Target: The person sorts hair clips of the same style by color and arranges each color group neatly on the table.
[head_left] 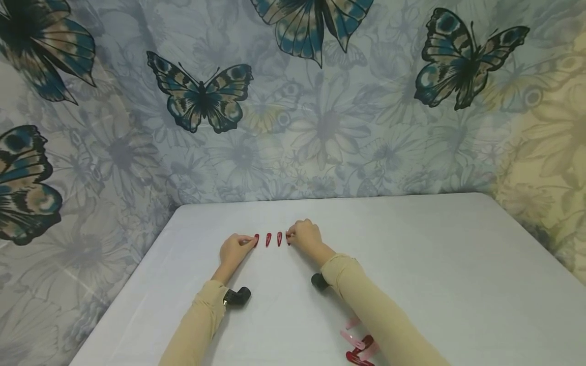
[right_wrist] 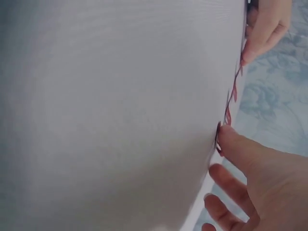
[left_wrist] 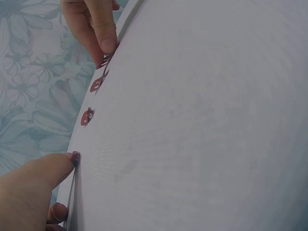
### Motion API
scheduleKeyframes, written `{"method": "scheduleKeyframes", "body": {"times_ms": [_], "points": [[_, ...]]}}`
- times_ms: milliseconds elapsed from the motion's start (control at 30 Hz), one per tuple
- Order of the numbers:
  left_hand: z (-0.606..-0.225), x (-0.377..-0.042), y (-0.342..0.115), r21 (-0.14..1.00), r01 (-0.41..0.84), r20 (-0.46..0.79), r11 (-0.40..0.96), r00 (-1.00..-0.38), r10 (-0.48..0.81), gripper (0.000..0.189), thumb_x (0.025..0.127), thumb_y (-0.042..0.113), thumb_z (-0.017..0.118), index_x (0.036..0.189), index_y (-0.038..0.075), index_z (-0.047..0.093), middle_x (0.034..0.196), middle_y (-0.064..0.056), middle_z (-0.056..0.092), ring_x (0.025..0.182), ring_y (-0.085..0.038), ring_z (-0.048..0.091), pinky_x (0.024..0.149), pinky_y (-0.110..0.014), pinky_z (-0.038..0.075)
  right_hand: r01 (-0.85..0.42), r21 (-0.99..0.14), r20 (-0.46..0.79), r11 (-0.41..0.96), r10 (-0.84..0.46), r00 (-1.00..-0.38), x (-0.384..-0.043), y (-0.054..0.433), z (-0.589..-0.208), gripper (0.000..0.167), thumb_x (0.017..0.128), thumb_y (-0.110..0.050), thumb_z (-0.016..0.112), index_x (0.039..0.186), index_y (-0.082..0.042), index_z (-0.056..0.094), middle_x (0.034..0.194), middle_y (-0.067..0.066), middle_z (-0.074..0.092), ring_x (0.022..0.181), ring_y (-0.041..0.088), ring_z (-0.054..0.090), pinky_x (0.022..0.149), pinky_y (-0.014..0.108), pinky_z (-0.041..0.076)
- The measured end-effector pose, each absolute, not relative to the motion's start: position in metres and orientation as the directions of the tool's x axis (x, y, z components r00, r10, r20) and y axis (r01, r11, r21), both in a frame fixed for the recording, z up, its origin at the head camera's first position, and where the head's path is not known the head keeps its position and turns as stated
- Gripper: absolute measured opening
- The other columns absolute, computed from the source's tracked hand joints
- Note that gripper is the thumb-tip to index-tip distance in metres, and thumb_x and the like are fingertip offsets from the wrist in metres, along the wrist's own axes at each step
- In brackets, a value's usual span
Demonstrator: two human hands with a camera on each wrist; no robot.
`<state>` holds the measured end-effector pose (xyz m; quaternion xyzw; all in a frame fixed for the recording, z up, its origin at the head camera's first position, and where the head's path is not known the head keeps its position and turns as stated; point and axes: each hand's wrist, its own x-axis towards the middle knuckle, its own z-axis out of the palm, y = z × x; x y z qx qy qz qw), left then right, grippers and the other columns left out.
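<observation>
Red snap hair clips stand side by side in a short row across the far part of the table. My left hand (head_left: 236,249) pinches the leftmost red hair clip (head_left: 257,239) at the row's end. At the other end my right hand (head_left: 306,237) has thumb and finger on the rightmost red hair clip (head_left: 288,239), which the fingers partly cover. Between the hands lie two more clips, a left inner clip (head_left: 268,239) and a right inner clip (head_left: 279,239). The right wrist view shows the right thumb (right_wrist: 230,139) against its clip, the other fingers spread below.
Close to the near edge, beside the right forearm, is a loose pile of pink hair clips (head_left: 351,338) and red hair clips (head_left: 358,358). The white table (head_left: 435,264) meets a butterfly-patterned wall covering (head_left: 329,127) at the back. Dark wrist cameras (head_left: 238,297) jut from both wrists.
</observation>
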<state>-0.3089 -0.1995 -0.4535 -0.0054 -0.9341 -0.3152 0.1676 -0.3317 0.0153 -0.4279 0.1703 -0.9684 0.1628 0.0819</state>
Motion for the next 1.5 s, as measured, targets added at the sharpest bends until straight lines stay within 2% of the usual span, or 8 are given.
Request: {"method": "scheduleKeyframes", "body": {"times_ms": [133,267,400,567,700,900,1167,1500], "points": [[-0.4516,-0.3081,-0.2014,0.595,0.098,0.307,0.798,-0.945,-0.112,0.021,0.076,0.033,0.071,0.082,0.013,0.074,0.066,0.002,0.047,0.057,-0.015,0.041,0.053,-0.03,0.033,-0.344,-0.309,0.222,0.887,-0.285,-0.933,-0.3306,0.0153,-0.4288,0.019,0.075,-0.032,0.072,0.089,-0.019,0.073,0.085,-0.001,0.06,0.077,0.019,0.051,0.062,0.034,0.042],[-0.4529,-0.3061,-0.2016,0.6,0.084,0.28,0.796,-0.953,-0.111,0.021,0.075,0.033,0.071,0.082,0.013,0.074,0.067,0.002,0.049,0.058,-0.015,0.041,0.054,-0.031,0.034,-0.333,-0.406,0.21,0.851,-0.268,-0.94,-0.3296,0.0191,-0.4343,0.015,0.076,-0.029,0.071,0.084,-0.017,0.074,0.083,0.0,0.057,0.08,0.022,0.05,0.066,0.035,0.043],[-0.4542,-0.3066,-0.2003,0.591,0.092,0.288,0.801,-0.952,-0.104,0.021,0.075,0.033,0.071,0.082,0.013,0.074,0.067,0.003,0.049,0.058,-0.014,0.042,0.054,-0.03,0.034,-0.374,-0.461,0.259,0.805,-0.281,-0.924,-0.3301,0.0221,-0.4371,0.013,0.078,-0.025,0.068,0.079,-0.013,0.074,0.081,0.002,0.057,0.08,0.025,0.051,0.065,0.037,0.044],[-0.4532,-0.3099,-0.1987,0.591,0.128,0.327,0.797,-0.941,-0.091,0.021,0.076,0.032,0.071,0.082,0.012,0.074,0.064,0.001,0.047,0.056,-0.015,0.04,0.052,-0.03,0.033,-0.406,-0.394,0.314,0.825,-0.294,-0.903,-0.3329,0.0218,-0.4345,0.017,0.076,-0.031,0.07,0.071,-0.015,0.072,0.077,0.001,0.056,0.074,0.023,0.048,0.06,0.036,0.042],[-0.4526,-0.3101,-0.1976,0.59,0.14,0.33,0.795,-0.941,-0.08,0.02,0.075,0.031,0.071,0.08,0.012,0.074,0.063,0.001,0.045,0.055,-0.015,0.039,0.052,-0.03,0.032,-0.372,-0.366,0.29,0.853,-0.276,-0.916,-0.334,0.0211,-0.4335,0.017,0.073,-0.034,0.073,0.067,-0.018,0.068,0.074,-0.001,0.053,0.072,0.021,0.045,0.058,0.036,0.04],[-0.454,-0.3102,-0.1984,0.577,0.132,0.334,0.806,-0.939,-0.085,0.021,0.076,0.031,0.071,0.081,0.011,0.074,0.062,0.002,0.044,0.054,-0.015,0.038,0.051,-0.03,0.031,-0.328,-0.454,0.244,0.828,-0.239,-0.94,-0.3313,0.0204,-0.4309,0.011,0.072,-0.029,0.074,0.071,-0.018,0.071,0.08,0.0,0.055,0.077,0.023,0.045,0.062,0.038,0.04],[-0.4538,-0.3098,-0.1989,0.577,0.153,0.355,0.803,-0.932,-0.077,0.021,0.075,0.03,0.071,0.08,0.011,0.074,0.061,0.001,0.043,0.053,-0.015,0.037,0.05,-0.03,0.031,-0.294,-0.416,0.229,0.861,-0.213,-0.95,-0.3318,0.019,-0.4301,0.008,0.072,-0.027,0.074,0.072,-0.019,0.071,0.08,-0.001,0.058,0.078,0.021,0.045,0.063,0.037,0.039],[-0.4548,-0.31,-0.1989,0.579,0.14,0.346,0.803,-0.934,-0.088,0.021,0.075,0.031,0.071,0.08,0.011,0.074,0.061,0.002,0.043,0.053,-0.015,0.037,0.05,-0.03,0.031,-0.228,-0.514,0.175,0.827,-0.159,-0.972,-0.3309,0.0219,-0.4271,0.008,0.072,-0.026,0.075,0.078,-0.019,0.073,0.073,-0.002,0.057,0.079,0.022,0.042,0.061,0.036,0.038]]}}
